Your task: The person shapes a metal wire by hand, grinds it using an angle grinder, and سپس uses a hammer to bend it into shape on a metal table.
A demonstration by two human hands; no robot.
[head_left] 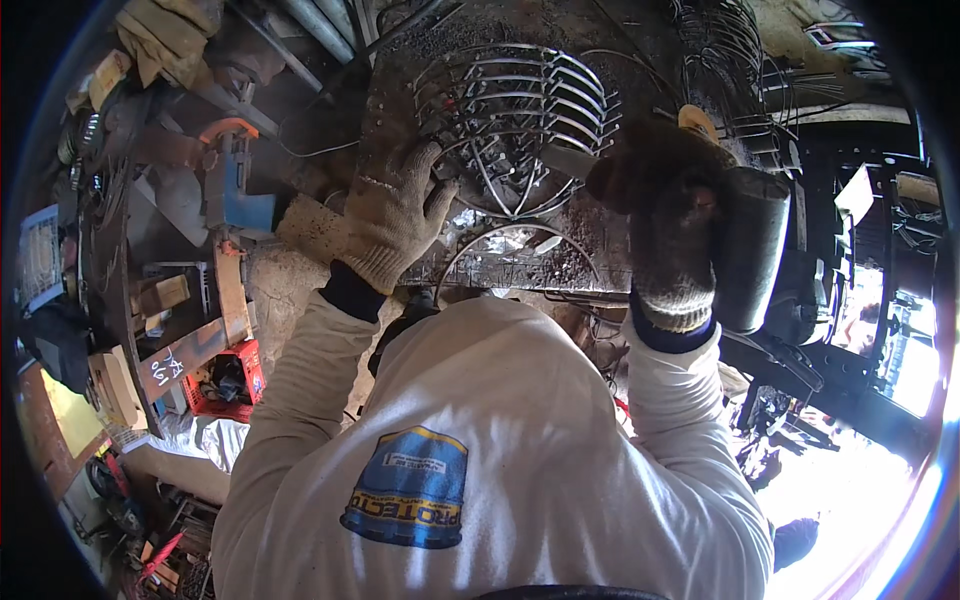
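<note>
A curved metal grille of ribs and rods (515, 125) lies on the dark, scrap-littered workbench (390, 110). My left hand (400, 205), in a knitted work glove, rests at the bench's near left edge. Its thumb and forefinger are apart, close to a thin rod at the grille's left side. My right hand (680, 255), also gloved, is closed at the right of the grille, its fingers mostly in shadow. It grips a dark object that I cannot make out. A flat grey piece (570, 160) juts from there toward the grille.
A grey cylinder (755, 250) stands right beside my right hand. Curved rods (715, 45) are heaped at the far right. At left are a blue clamp-like tool (240, 190), a rusty metal frame (185, 360) and a red crate (228, 382). A bent rod (520, 225) arcs along the near bench edge.
</note>
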